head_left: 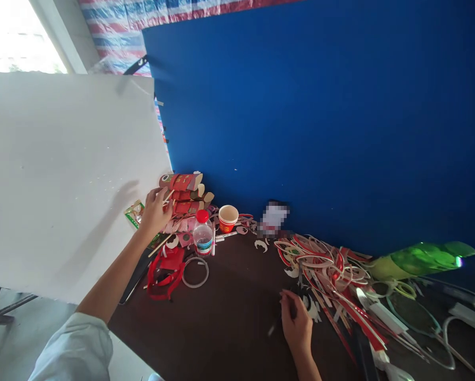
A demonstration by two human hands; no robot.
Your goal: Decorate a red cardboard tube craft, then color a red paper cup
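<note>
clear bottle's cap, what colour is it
The cap is red, best seen in the head view.

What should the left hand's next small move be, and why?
Probably a careful grasp at one of the red rolls: the left hand is close beside them, though its grip is unclear, while the right hand is well apart from them, over the dark table.

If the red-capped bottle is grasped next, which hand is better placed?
Probably the left hand: it is by the red rolls, nearer the bottle. The right hand is farther away, beside the tangled strips. Whether either is free is unclear.
</note>
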